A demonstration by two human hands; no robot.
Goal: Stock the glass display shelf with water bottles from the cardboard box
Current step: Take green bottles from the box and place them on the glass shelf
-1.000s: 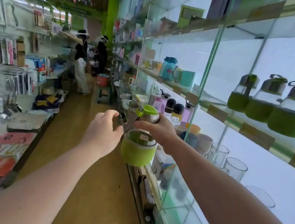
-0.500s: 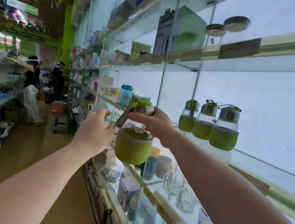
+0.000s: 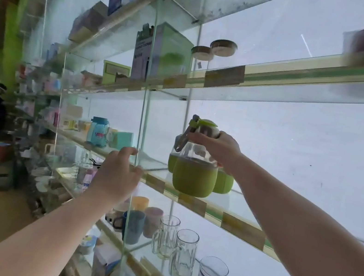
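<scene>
Putting-on-the-shelf step now. Right hand point(image 3: 213, 147) wrapped round the neck of the clear glass water bottle with the green sleeve and green lid point(image 3: 194, 164), held in the air just over the front edge of the middle glass shelf point(image 3: 233, 201). Left hand point(image 3: 119, 173) loose, fingers half bent, holding nothing, near the upright glass pane point(image 3: 141, 118). More green-sleeved bottles point(image 3: 223, 181) just behind. Next: lower gently beside those, then let go.

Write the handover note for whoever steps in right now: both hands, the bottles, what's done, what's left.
Right hand: grips the green-sleeved water bottle by its neck, held over the front edge of the glass shelf, not yet set down.
Left hand: holds nothing, fingers at the vertical glass divider.
Done: other green bottles already stand on that shelf, partly hidden behind the held one.
Left: set this bottle beside them and release. The cardboard box is out of view.
</scene>
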